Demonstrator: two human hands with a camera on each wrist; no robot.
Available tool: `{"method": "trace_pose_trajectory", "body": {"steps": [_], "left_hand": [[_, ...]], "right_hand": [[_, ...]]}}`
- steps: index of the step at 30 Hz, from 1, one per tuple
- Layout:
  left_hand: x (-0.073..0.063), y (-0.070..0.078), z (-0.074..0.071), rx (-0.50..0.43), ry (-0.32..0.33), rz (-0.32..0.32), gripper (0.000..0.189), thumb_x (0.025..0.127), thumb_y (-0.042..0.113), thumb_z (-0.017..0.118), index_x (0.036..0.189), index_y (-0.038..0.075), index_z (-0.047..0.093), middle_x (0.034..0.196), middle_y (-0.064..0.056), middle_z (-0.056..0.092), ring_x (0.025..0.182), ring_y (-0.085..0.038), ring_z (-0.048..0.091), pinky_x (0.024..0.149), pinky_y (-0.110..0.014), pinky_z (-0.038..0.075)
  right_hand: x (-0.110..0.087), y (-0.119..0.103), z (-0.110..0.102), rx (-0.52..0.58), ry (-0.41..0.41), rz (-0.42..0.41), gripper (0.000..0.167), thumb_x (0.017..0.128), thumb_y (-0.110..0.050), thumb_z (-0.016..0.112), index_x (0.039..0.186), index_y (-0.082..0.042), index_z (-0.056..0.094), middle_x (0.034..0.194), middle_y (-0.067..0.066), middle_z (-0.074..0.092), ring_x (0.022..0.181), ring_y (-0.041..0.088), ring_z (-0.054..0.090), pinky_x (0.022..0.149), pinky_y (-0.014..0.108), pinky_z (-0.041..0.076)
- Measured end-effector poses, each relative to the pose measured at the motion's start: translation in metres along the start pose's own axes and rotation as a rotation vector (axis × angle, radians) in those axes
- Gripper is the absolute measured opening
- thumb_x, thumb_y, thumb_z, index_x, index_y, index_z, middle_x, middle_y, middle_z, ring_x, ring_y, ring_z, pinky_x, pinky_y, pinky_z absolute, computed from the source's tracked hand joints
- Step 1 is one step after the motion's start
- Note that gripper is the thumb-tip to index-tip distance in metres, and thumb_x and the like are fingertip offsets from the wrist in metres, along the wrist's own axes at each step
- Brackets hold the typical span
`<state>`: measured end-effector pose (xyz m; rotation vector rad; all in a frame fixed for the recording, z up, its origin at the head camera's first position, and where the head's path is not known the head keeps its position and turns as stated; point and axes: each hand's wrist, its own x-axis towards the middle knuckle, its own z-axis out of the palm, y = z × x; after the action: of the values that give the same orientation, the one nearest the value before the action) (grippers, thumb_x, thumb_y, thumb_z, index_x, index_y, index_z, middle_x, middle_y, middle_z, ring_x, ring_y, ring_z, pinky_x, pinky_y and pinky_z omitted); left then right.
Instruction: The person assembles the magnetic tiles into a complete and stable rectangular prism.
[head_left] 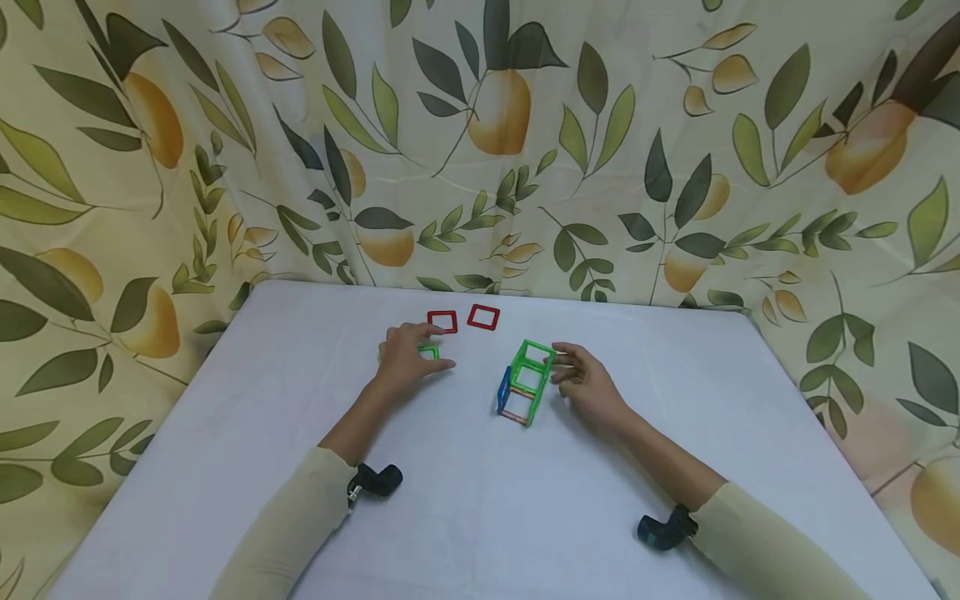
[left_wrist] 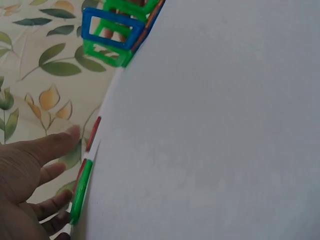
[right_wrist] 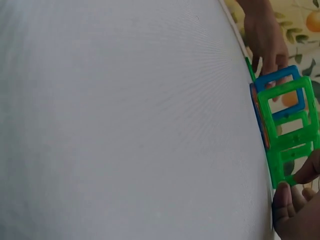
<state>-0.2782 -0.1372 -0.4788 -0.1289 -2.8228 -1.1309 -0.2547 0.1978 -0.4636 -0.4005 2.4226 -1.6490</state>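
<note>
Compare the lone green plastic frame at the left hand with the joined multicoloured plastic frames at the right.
The lone green plastic frame is one piece; the joined green, blue and orange plastic frames are several. The lone frame lies flat; the joined frames rise upward. Both include green.

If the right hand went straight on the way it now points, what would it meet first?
The green and blue frame structure. The right hand points at its green side, with the fingers right at that edge; they seem to touch it already, though exact contact is hard to judge.
</note>
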Motion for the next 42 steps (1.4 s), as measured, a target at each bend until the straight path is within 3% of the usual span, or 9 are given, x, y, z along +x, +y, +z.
{"method": "trace_pose_trajectory", "body": {"steps": [9,16,21,27,35,42], "left_hand": [[-0.004,-0.011,-0.007,0.011,-0.094,-0.053,0.081,0.075,0.031,0.097,0.146,0.014,0.062,0.141,-0.019,0.051,0.124,-0.035,0.04,0.094,-0.048,0.043],[-0.005,-0.013,-0.009,0.005,-0.107,-0.044,0.076,0.076,0.028,0.096,0.143,0.009,0.064,0.134,-0.019,0.051,0.118,-0.033,0.042,0.091,-0.043,0.045],[-0.006,-0.013,-0.01,-0.051,-0.1,-0.041,0.069,0.077,0.023,0.095,0.138,0.005,0.067,0.125,-0.017,0.057,0.114,-0.031,0.046,0.089,-0.041,0.045],[-0.007,-0.013,-0.011,-0.1,-0.074,-0.054,0.065,0.078,0.021,0.094,0.135,0.004,0.067,0.119,-0.016,0.059,0.114,-0.031,0.048,0.089,-0.042,0.045],[-0.006,-0.015,-0.009,-0.152,-0.061,-0.061,0.058,0.082,0.024,0.092,0.131,0.0,0.071,0.116,-0.015,0.058,0.108,-0.028,0.05,0.087,-0.041,0.046],[-0.008,-0.015,-0.011,-0.185,-0.061,-0.044,0.05,0.084,0.021,0.09,0.126,-0.001,0.073,0.12,-0.015,0.062,0.108,-0.028,0.055,0.092,-0.043,0.05]], "right_hand": [[-0.006,0.005,-0.008,-0.066,-0.007,0.023,0.053,0.092,0.008,0.058,0.145,0.008,0.051,0.137,0.027,0.059,0.119,0.041,0.061,0.085,0.024,0.054],[-0.014,0.006,-0.014,-0.093,-0.008,0.014,0.045,0.096,0.0,0.068,0.139,0.009,0.056,0.128,0.025,0.064,0.113,0.034,0.064,0.082,0.024,0.053],[-0.018,0.008,-0.019,-0.098,-0.013,-0.009,0.042,0.096,-0.003,0.073,0.134,0.009,0.06,0.122,0.022,0.067,0.109,0.031,0.064,0.084,0.023,0.053],[-0.013,0.011,-0.025,-0.059,-0.049,-0.028,0.054,0.093,0.002,0.074,0.142,0.007,0.052,0.13,0.026,0.059,0.109,0.033,0.061,0.083,0.022,0.054],[0.0,0.012,-0.029,-0.093,-0.167,-0.073,0.079,0.092,0.003,0.073,0.162,-0.005,0.036,0.16,0.019,0.042,0.113,0.036,0.052,0.08,0.024,0.049],[0.003,0.011,-0.031,-0.158,-0.249,-0.074,0.085,0.089,0.007,0.068,0.164,-0.016,0.037,0.148,0.018,0.043,0.105,0.035,0.046,0.073,0.029,0.044]]}}
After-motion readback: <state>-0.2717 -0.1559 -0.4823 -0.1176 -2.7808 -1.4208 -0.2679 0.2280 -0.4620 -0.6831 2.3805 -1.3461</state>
